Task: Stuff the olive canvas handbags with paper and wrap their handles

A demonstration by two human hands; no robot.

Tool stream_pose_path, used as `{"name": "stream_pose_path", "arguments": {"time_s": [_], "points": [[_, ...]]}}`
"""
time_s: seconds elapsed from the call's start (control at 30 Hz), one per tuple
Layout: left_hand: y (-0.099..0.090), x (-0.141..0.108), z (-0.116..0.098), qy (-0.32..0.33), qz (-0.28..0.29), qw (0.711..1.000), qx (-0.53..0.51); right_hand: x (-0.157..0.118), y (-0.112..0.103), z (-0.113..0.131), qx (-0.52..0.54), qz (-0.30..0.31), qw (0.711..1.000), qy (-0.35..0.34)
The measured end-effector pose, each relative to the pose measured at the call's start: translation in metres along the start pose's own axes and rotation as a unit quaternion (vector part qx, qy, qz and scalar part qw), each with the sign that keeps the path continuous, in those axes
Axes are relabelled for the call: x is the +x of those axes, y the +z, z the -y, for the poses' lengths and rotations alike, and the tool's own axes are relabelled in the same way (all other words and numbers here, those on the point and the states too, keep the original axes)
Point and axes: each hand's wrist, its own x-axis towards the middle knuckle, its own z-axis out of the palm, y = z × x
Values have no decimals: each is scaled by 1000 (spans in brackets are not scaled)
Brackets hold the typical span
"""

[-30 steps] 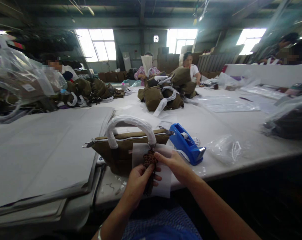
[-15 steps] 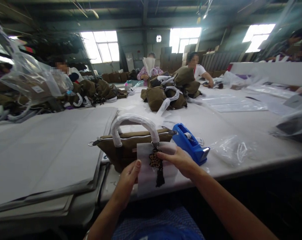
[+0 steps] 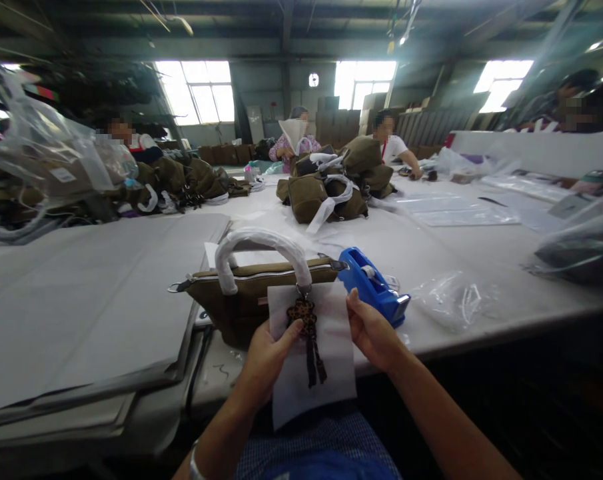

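Right at the worktop's (image 3: 421, 253) near edge, an olive-brown bag (image 3: 246, 303) stands upright, its body partly covered by the hands and a sheet. It looks soft and matte, wider along the top, where a silver zip (image 3: 261, 275) runs between dark end tabs; a metal ring (image 3: 174, 288) sticks out on the left. The arched handle (image 3: 264, 238) is wound in white wrapping, slightly creased, and a small pinkish label (image 3: 262, 301) sits on the front. From the base of the handle, on the right, hangs a flower-shaped charm (image 3: 300, 312) in brown-and-black leopard spots, with dark tassels (image 3: 312, 363) trailing below it. Behind the charm lies a thin white sheet (image 3: 337, 363), spread flat across the bag's front and reaching past the worktop's edge. The left hand's (image 3: 262, 357) grip is narrow, thumb on the charm's lower edge, fingers mostly hidden. The right hand (image 3: 376, 331) pinches the sheet's right edge. A blue tape dispenser (image 3: 376, 288) stands just beside the bag.
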Motion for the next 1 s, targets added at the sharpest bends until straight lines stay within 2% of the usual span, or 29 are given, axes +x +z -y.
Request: {"name": "stream_pose_path", "arguments": {"time_s": [0.07, 0.17, 0.3, 0.47, 0.53, 0.63, 0.7, 0.77, 0.9, 1.0], "points": [[0, 0, -1, 4, -2, 1000, 3, -3, -1, -13, 56, -25, 998, 15], [4, -2, -2, 17, -14, 1000, 15, -8, 8, -27, 15, -27, 999, 21], [9, -7, -3, 45, -38, 996, 62, -9, 26, -40, -68, -55, 994, -61], [10, -12, 3, 84, -46, 991, 97, -5, 37, -56, -159, -104, 975, -119], [8, -12, 5, 103, -53, 985, 125, -6, 37, -56, -187, -102, 968, -135], [4, -11, 3, 107, -63, 974, 191, -8, 37, -46, -197, -53, 971, -122], [1, -10, -1, 102, -54, 968, 225, -6, 37, -36, -204, -19, 973, -105], [-1, -9, -6, 114, -34, 960, 255, -3, 38, -29, -239, -22, 964, -110], [-3, -11, -13, 172, -33, 917, 359, 6, 46, -27, -341, -88, 916, -195], [-3, -10, -11, 232, -90, 861, 443, 8, 53, -34, -353, -113, 901, -225]]}}
